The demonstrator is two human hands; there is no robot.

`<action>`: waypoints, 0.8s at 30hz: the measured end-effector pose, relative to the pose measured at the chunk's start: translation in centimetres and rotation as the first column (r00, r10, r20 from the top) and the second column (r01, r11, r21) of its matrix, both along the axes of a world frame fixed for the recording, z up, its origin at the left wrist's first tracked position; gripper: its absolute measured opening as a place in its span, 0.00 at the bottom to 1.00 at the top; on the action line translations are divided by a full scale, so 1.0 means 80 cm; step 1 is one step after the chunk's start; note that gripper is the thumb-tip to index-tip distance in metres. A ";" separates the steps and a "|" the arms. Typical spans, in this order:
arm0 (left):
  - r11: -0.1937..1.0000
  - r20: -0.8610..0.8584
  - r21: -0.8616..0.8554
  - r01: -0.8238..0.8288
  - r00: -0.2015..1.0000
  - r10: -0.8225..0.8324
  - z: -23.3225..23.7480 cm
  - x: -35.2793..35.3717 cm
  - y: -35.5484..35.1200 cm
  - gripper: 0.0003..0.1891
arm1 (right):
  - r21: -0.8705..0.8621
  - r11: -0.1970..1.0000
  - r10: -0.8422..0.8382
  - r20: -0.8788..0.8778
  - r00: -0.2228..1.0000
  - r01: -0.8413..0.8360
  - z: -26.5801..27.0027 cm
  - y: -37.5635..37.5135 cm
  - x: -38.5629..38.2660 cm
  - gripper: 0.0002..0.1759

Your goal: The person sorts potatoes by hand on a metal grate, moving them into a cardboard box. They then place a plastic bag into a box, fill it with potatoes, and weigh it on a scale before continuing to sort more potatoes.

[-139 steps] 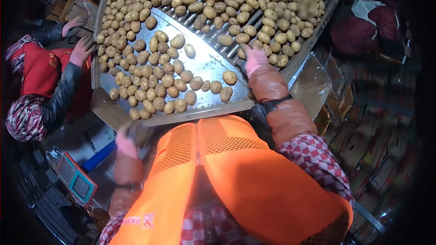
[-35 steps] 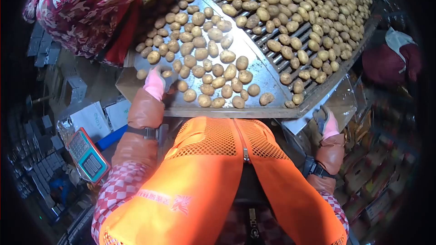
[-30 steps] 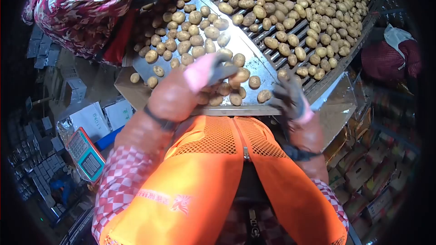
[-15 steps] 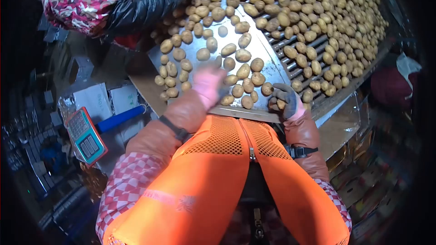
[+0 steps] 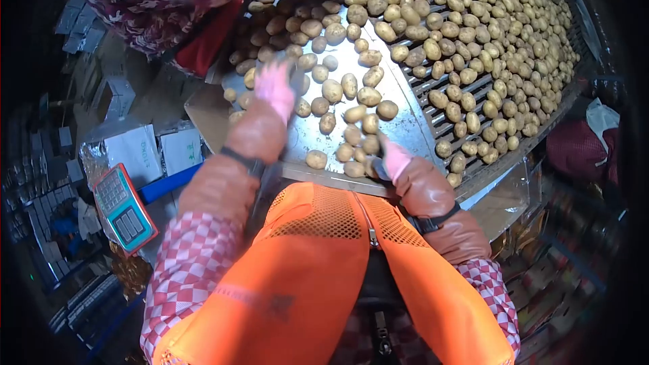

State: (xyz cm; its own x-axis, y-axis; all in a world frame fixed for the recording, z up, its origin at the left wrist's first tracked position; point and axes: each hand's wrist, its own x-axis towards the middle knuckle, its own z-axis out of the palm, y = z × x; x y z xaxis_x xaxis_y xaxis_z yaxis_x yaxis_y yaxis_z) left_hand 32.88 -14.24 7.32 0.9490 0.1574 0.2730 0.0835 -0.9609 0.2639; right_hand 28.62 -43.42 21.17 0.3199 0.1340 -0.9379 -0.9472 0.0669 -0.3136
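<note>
Many potatoes [image 5: 332, 90] lie scattered over a shiny metal tray [image 5: 405, 128]. Among those on the tray's left part is my left hand [image 5: 276, 84], in a pink and grey glove, smeared by motion; its fingers cannot be made out clearly. Near the front edge, my right hand [image 5: 391, 157], also gloved in pink and grey, rests beside a small cluster of potatoes, its fingers angled down against them. Whether it grips one is hidden.
A large heap of potatoes [image 5: 500, 47] covers a slatted rack on the right. Another person [image 5: 155, 0] in a patterned head cover leans in at the upper left. A scale display [image 5: 125, 208] stands at the left; a maroon sack [image 5: 574, 145] lies far right.
My left hand has moved up and left across the tray. My right hand has shifted left along the front edge. Several potatoes have moved, and the other person leans further in.
</note>
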 end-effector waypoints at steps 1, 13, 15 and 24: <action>0.988 -0.109 -0.153 -0.022 0.994 0.005 0.033 0.038 -0.001 0.20 | -0.041 0.929 0.366 0.273 0.890 -0.369 -0.038 -0.003 -0.006 0.30; 0.971 -0.269 0.029 0.238 0.937 -0.222 0.031 0.065 -0.116 0.29 | 0.119 0.938 0.239 0.456 0.857 -0.325 -0.086 -0.073 -0.008 0.33; 0.947 -0.208 -0.071 0.313 0.924 -0.321 0.034 0.010 -0.114 0.29 | 0.109 0.946 0.220 0.479 0.850 -0.306 -0.083 -0.075 0.005 0.32; 0.998 -0.301 0.010 0.057 0.952 -0.051 0.049 -0.133 -0.039 0.28 | 0.142 0.955 0.153 0.514 0.844 -0.260 -0.112 -0.094 0.025 0.27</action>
